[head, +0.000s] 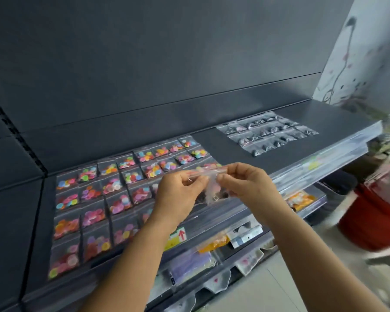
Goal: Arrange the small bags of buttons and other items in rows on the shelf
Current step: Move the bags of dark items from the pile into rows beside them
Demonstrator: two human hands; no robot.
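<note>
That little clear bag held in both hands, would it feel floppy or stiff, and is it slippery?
Probably floppy: the clear bag sags below where the left hand and right hand pinch its top edge. Likely light, since fingertips alone carry it. Its glossy plastic looks smooth, so it may slide easily on the shelf.

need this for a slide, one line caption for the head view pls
Both hands pinch a small clear bag above a shelf of rowed button bags.

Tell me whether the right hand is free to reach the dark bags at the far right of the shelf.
Probably not yet: the right hand and left hand both pinch a clear bag. The shelf toward the dark bags looks bare.
</note>
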